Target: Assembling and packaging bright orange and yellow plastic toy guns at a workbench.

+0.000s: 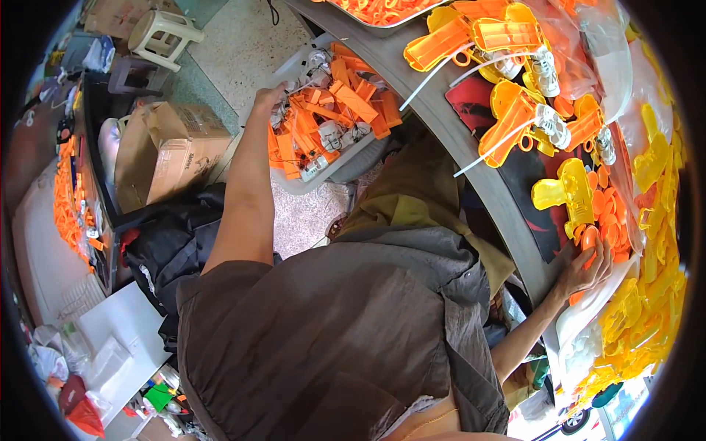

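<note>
1. Left hand (266, 99): reached down and away from the body into a grey tray (294, 73) set low beside the surface; fingers curled down among the contents, but whether they had closed on a piece could not be told.
2. Grey tray contents: flat orange plastic strips (346, 99) heaped loosely, mixed with small white wired modules (331, 134). The hand rested at the tray's near-left corner, touching the heap.
3. Right hand (586, 268): lay on the grey curved surface (441, 121), fingers spread and closed loosely over a small orange round piece (588, 239), just below a yellow toy-gun shell (568, 195).
4. Around the right hand: a pile of orange discs (614, 220) just beside it; yellow moulded halves (647, 309) heaped further right; orange gun shells with white ties (515, 121) further up the surface.
5. Step in hand, as judged: gathering parts, one from the low tray and one from the surface, for the yellow shell.
6. Next move, as judged: would call for a sure pinch on a single strip or module without dragging tangled wires, then bringing it up to the shell.
7. Elsewhere: cardboard box (176, 147) and white stool (163, 33) on the floor, well apart.
</note>
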